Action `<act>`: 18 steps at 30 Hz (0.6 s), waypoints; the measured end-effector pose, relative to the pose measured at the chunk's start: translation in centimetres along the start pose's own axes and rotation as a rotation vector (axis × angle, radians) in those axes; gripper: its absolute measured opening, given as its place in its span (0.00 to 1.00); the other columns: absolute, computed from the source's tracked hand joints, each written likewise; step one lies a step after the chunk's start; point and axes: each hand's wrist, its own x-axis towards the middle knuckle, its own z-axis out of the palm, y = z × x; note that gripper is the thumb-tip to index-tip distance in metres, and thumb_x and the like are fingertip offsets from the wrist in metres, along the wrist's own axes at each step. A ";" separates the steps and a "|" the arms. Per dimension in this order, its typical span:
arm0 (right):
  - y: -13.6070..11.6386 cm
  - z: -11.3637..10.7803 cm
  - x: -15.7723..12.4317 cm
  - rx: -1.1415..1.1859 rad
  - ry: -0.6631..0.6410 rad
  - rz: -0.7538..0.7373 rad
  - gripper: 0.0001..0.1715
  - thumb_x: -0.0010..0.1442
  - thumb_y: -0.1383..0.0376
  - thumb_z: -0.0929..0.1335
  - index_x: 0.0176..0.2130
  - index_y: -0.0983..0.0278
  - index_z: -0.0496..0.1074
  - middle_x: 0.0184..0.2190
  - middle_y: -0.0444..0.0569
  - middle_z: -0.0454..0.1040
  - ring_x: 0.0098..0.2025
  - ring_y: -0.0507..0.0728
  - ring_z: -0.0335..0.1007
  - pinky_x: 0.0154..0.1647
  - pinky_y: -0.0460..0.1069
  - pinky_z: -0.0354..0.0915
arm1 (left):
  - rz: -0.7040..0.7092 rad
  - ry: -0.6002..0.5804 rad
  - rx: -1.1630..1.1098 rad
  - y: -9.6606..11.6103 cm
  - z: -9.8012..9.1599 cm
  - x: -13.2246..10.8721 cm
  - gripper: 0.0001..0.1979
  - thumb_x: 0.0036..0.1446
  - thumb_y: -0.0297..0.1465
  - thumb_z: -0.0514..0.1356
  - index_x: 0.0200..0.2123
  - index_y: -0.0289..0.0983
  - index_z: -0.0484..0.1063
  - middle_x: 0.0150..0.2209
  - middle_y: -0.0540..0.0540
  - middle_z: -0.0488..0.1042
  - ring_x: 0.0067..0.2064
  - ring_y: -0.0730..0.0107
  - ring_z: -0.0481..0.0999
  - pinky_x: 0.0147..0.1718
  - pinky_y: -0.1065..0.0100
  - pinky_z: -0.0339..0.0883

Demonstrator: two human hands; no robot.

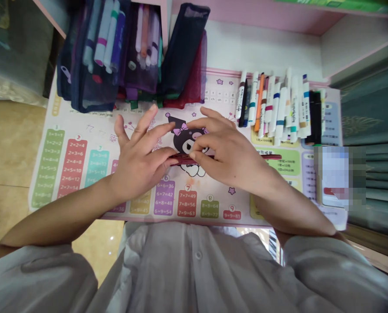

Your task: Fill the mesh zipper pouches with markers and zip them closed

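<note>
Between my hands, low over the desk mat, is a thin dark red pen pouch (274, 157), seen edge-on. My left hand (138, 161) pinches its left end between thumb and forefinger, with the other fingers spread away. Closer to the middle, my right hand (225, 145) grips the upper edge with thumb and forefinger closed together. The pouch's right end sticks out past my right wrist. Its sides and any contents are hidden from this angle.
Several mesh pouches (99, 87) with markers stand at the back left, beside a dark blue pouch (184, 52) and a red mesh pouch (194, 74). Several loose markers (279, 104) lie at the right. A printed desk mat (92, 121) lies beneath; a blurred-out object (336, 176) sits at the right edge.
</note>
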 end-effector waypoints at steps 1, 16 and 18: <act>0.0 0.0 0.0 -0.002 -0.001 -0.003 0.12 0.60 0.66 0.65 0.27 0.59 0.75 0.55 0.48 0.74 0.71 0.69 0.51 0.68 0.74 0.49 | 0.002 0.002 0.005 0.0 0.0 0.0 0.08 0.61 0.42 0.60 0.33 0.49 0.77 0.61 0.54 0.70 0.72 0.46 0.51 0.68 0.33 0.26; 0.2 -0.9 -0.2 -0.026 -0.003 0.003 0.12 0.60 0.66 0.65 0.28 0.59 0.76 0.53 0.49 0.75 0.70 0.71 0.53 0.67 0.75 0.50 | 0.014 0.011 0.020 -0.3 -0.3 0.1 0.08 0.62 0.41 0.59 0.33 0.48 0.76 0.60 0.53 0.70 0.71 0.46 0.52 0.67 0.33 0.26; 0.3 -0.9 -0.2 -0.032 -0.005 0.004 0.12 0.60 0.66 0.65 0.27 0.59 0.75 0.53 0.49 0.75 0.70 0.71 0.53 0.67 0.75 0.50 | 0.014 0.016 0.031 -0.2 -0.3 0.1 0.09 0.63 0.41 0.59 0.33 0.47 0.76 0.60 0.52 0.71 0.71 0.46 0.52 0.67 0.33 0.26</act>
